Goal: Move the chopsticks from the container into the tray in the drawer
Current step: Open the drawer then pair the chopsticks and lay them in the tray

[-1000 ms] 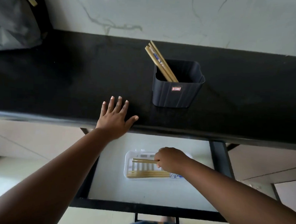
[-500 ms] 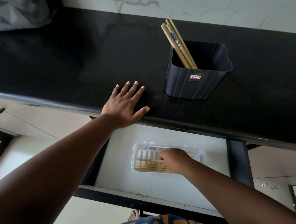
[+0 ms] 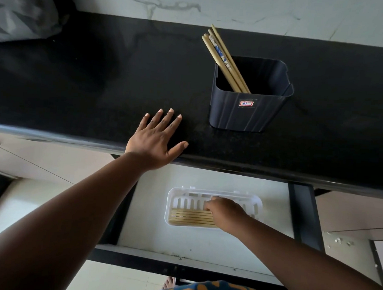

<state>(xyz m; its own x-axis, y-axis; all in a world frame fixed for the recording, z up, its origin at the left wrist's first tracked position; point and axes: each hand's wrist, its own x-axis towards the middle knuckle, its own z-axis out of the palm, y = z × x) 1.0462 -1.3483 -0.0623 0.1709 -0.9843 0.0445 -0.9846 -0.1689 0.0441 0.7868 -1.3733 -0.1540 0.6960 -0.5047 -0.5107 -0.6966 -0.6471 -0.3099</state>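
Note:
A dark blue square container (image 3: 247,112) stands on the black countertop (image 3: 89,84) and holds several wooden chopsticks (image 3: 224,58) that lean to the back left. Below the counter, a white slotted tray (image 3: 183,200) lies in the open drawer (image 3: 203,240). Several chopsticks (image 3: 189,218) lie flat, side by side, along the tray's front. My right hand (image 3: 225,213) hovers knuckles-up over their right ends, fingers curled down onto them, so its grip is hidden. My left hand (image 3: 155,140) rests flat on the counter's front edge, fingers spread, to the left of the container.
A grey bag (image 3: 22,9) sits at the counter's back left against the marble wall. The drawer has a dark frame (image 3: 304,217) on its right side and front. Cabinet fronts flank the drawer on both sides.
My right hand brought chopsticks down beside the row in the tray and now sits over their right ends. The view shifted. My left hand stayed on the counter.

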